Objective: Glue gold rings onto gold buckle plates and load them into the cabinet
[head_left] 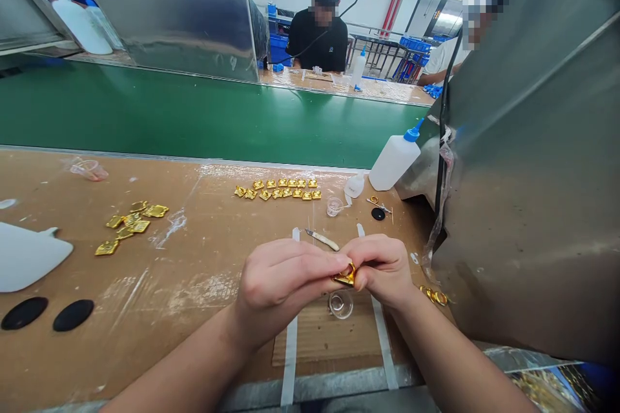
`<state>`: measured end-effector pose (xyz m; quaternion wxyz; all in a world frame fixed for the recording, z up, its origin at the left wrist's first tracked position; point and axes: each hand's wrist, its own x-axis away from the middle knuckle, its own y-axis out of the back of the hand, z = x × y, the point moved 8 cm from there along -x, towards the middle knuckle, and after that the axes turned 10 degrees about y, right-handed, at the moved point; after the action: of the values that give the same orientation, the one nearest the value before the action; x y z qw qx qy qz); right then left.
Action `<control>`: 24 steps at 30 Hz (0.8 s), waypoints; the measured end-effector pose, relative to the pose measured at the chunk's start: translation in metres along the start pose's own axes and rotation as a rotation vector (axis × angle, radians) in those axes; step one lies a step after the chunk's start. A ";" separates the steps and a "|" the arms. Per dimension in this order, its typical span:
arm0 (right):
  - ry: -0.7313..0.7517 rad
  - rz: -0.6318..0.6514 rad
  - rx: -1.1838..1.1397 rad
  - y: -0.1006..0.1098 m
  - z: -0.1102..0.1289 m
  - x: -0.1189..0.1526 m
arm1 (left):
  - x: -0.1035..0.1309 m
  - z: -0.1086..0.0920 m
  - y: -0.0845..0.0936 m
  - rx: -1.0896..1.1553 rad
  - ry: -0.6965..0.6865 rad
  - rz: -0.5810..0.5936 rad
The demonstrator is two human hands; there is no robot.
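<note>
My left hand (285, 274) and my right hand (385, 264) meet above the front of the bench, both closed. Between their fingertips is a small shiny gold-coloured metal piece (345, 279) with a ring-like loop at its top; the fingers cover part of it. Just below sits a small clear round cup (341, 305) on a cardboard sheet (334, 343) edged by strips of white tape. Beyond my fingers lies a craft knife (323, 240) with a pale handle. Several gold rings (438, 297) rest to the right of my right wrist.
Small gold pieces (287, 193) form two rows farther back; a loose pile (130, 222) lies left. A white bottle (394, 161) leans by the metal panel (527, 161) at right. Black ovals (72, 315) lie front left. A green belt (194, 119) crosses behind; two people sit beyond.
</note>
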<state>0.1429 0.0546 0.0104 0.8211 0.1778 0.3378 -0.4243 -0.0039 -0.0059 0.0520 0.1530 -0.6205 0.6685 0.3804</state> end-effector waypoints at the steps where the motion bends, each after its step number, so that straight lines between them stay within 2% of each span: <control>1: -0.001 0.000 0.004 0.000 0.000 0.000 | 0.000 0.000 0.000 -0.001 0.004 -0.002; 6: -0.036 -0.010 0.040 0.002 -0.003 0.001 | 0.001 0.002 0.000 -0.004 0.033 -0.023; 24: -0.003 0.001 -0.010 -0.001 0.001 -0.002 | 0.001 0.002 -0.001 0.008 0.001 -0.010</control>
<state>0.1418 0.0550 0.0121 0.8226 0.1733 0.3385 -0.4227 -0.0038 -0.0048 0.0494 0.1573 -0.6234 0.6669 0.3766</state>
